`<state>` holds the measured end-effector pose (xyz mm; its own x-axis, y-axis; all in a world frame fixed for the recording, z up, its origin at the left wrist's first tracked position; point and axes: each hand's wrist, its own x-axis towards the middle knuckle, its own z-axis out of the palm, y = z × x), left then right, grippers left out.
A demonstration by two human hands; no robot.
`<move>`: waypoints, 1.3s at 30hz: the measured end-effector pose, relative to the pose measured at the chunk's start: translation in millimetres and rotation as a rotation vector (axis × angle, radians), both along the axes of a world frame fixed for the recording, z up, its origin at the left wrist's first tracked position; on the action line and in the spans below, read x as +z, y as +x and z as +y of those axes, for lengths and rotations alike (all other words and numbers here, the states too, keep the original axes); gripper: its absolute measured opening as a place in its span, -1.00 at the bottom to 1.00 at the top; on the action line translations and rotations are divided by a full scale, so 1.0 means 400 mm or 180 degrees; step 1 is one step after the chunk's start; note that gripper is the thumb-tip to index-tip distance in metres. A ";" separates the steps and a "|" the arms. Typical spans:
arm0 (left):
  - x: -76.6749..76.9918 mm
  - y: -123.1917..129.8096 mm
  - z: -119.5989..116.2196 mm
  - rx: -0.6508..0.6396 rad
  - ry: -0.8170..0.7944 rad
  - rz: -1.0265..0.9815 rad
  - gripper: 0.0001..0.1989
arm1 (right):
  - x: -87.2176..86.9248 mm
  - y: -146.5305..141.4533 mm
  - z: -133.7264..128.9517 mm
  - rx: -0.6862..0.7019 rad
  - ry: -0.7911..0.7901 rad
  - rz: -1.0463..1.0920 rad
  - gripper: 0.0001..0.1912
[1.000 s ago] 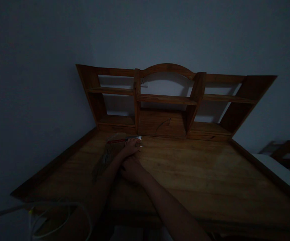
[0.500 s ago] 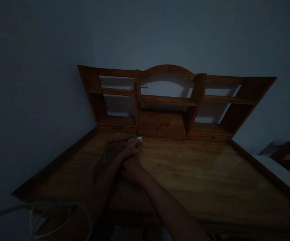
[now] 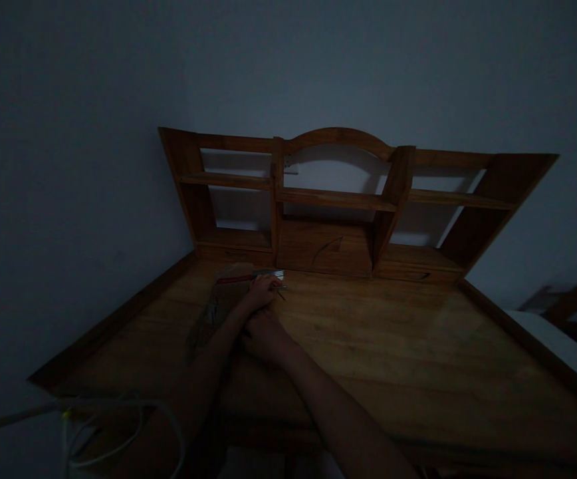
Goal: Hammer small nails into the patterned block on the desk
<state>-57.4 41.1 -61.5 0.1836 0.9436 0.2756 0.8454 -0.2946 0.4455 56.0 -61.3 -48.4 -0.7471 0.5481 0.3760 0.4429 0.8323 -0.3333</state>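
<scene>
In dim light, my left hand (image 3: 262,291) lies over the right side of a brown package (image 3: 231,291), which looks like paper or plastic with a red band near its far end. Its fingers are bent, and thin, dark, stick-like ends (image 3: 281,291) stick out to the right of them. A pale silvery strip (image 3: 278,273) shows just beyond the fingertips. My right hand (image 3: 265,334) is closed, close under the left one and apparently touching it. What sits inside its fingers is hidden. Darkness and my left forearm cover part of the package.
The wooden desk top (image 3: 393,332) has raised side edges. A wooden shelf unit (image 3: 336,196) with small drawers stands along its back. A pale cable (image 3: 114,403) loops at the near left. Something white (image 3: 542,332) lies beyond the right edge.
My view has shifted slightly. The thin ends beside my left fingers show more clearly, and the left fingers have moved a little. Both hands remain at the package.
</scene>
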 end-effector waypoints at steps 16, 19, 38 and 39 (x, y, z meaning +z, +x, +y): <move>0.005 0.010 -0.004 0.0066 -0.0054 0.0085 -0.73 | -0.001 -0.002 -0.002 -0.0049 -0.0067 -0.0063 -0.66; 0.009 0.009 -0.006 0.0068 -0.0012 0.0089 -0.78 | 0.001 -0.001 -0.003 -0.0064 -0.0080 -0.0094 -0.67; -0.006 -0.002 0.007 -0.0063 0.0098 -0.0079 -0.80 | -0.007 -0.005 0.001 -0.0092 0.0033 -0.0092 -0.67; -0.009 -0.004 0.009 -0.0094 0.0117 -0.0091 -0.79 | -0.007 -0.005 0.002 -0.0098 0.0035 -0.0089 -0.68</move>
<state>-58.9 44.7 -64.9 0.2027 0.9270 0.3155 0.8232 -0.3358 0.4578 53.9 -60.6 -51.2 -0.7402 0.5669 0.3614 0.4774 0.8217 -0.3112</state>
